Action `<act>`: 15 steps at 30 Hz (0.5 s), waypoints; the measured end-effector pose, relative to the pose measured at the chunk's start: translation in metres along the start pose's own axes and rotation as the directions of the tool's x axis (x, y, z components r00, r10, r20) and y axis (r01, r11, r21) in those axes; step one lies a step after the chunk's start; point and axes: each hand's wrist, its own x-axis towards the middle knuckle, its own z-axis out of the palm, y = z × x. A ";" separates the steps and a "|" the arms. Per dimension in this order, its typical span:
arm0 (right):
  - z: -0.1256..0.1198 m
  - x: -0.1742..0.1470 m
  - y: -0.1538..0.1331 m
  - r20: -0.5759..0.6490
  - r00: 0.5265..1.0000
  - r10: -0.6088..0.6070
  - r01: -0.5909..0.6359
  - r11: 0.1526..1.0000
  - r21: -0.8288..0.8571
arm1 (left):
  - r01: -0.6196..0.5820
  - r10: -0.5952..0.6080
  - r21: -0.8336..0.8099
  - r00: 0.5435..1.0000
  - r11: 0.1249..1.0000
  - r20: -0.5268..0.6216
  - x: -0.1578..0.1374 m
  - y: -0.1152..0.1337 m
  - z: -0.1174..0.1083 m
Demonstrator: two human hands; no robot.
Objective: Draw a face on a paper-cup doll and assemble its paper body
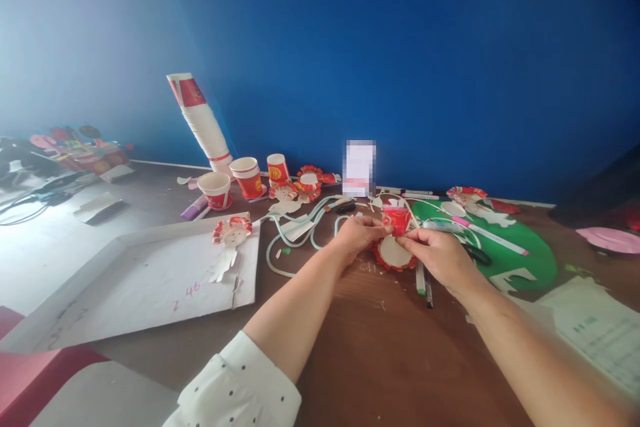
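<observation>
Between both hands is a cut red-and-white paper cup [395,252], with a pale round disc and a frilled red rim; a red flap stands up at its top. My left hand [357,238] pinches it at the upper left, thumb and fingers closed. From the right, my right hand [443,255] closes its thumb and finger on the flap's lower edge by the disc. Just below the right fingers lie a green-ended marker [421,278] and a dark pen [429,287]. Exact fingertip contact is partly hidden.
Along the blue wall stand a leaning stack of paper cups [203,123], red cups [246,177] and frilled cup pieces [310,179]. A white cardboard tray [150,280] lies left, a pale cable [273,257] in the middle. Right are a green sheet [535,257], a pink marker [490,235] and papers [590,320].
</observation>
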 end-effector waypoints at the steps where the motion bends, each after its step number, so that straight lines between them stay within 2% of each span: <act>1: 0.000 0.000 0.000 0.000 1.000 0.001 -0.001 1.000 0.007 | -0.013 0.013 0.008 1.000 1.000 -0.001 0.001 -0.001 0.000; 15: 0.001 0.000 0.004 -0.016 1.000 -0.010 0.010 1.000 0.013 | -0.049 0.049 0.050 0.999 0.998 0.007 0.001 0.000 -0.005</act>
